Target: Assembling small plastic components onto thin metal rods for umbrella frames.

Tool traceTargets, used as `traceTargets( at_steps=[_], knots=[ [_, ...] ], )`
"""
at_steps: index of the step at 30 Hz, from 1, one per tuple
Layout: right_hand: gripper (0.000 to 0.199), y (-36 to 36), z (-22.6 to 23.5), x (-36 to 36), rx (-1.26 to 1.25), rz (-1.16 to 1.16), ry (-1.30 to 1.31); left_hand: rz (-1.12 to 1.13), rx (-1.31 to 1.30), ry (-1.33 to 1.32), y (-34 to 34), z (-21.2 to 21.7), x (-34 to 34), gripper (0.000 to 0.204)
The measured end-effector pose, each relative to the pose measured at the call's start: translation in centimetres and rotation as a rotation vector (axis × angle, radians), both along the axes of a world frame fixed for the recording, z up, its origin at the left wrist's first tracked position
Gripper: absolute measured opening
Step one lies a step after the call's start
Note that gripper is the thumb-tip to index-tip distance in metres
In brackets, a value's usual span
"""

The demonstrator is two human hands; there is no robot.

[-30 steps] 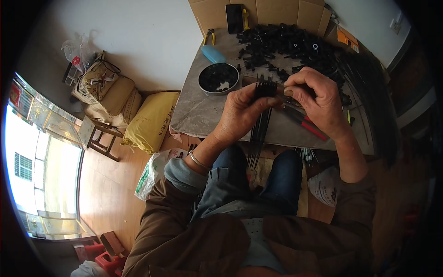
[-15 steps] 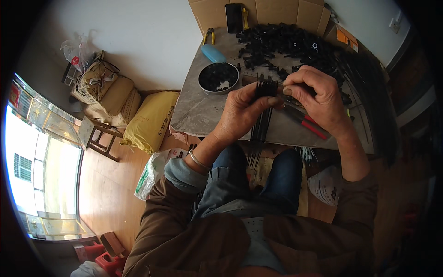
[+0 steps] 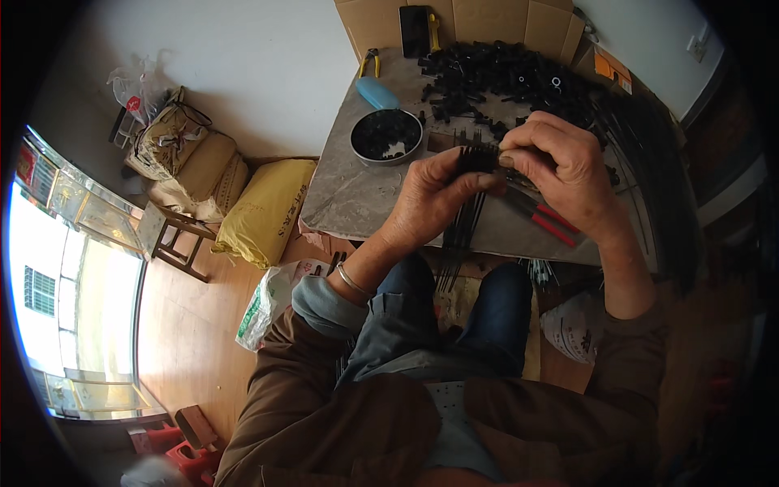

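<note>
Pinching a bundle of thin black rods (image 3: pixel 461 227) near its upper end, the fingers of the left hand (image 3: pixel 430 195) cover part of it; the lower ends hang below them, too dark and crowded to count. Just beside, the right hand (image 3: pixel 564 166) has thumb and forefinger pressed together at the bundle's top; whether they hold some small piece cannot be told.

Below the right fingers, a red-handled tool (image 3: pixel 555 234) lies on the tabletop (image 3: pixel 345 195), its head hard to make out. To the left of the left fingers and a little beyond, a round bowl (image 3: pixel 381 162) holds small black pieces (image 3: pixel 377 130), a pale patch showing among them. Beyond both sets of fingers spreads a heap of black parts (image 3: pixel 487 77), too tangled to separate by eye.

Farther off, well left of the fingers, lies a full yellow sack (image 3: pixel 264 215), its contents hidden. Beyond the heap, a dark flat device (image 3: pixel 415 32) leans on cardboard (image 3: pixel 495 20), which the upper edge cuts off.
</note>
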State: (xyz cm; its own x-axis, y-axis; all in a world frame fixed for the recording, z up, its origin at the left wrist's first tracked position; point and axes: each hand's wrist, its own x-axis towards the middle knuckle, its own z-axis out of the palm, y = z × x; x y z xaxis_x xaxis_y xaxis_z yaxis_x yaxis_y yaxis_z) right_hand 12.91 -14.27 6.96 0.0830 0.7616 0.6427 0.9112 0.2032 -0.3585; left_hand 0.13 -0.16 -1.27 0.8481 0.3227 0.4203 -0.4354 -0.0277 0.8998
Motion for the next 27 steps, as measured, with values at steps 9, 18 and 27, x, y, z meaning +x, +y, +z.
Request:
traceTargets(
  at_steps=[9, 18, 27],
  knots=[
    [0.012, 0.1, -0.9, 0.3, -0.019, 0.049, 0.104, -0.029, 0.035, 0.031, 0.2, 0.3, -0.1, 0.018],
    [0.013, 0.2, 0.6, 0.1, -0.064, -0.012, -0.091, -0.056, 0.087, 0.067, 0.9, 0.3, -0.1, 0.019],
    [0.021, 0.3, 0.8, 0.5, -0.091, 0.07, -0.087, -0.045, 0.25, 0.097, 1.7, 0.9, -0.1, 0.02]
  ],
)
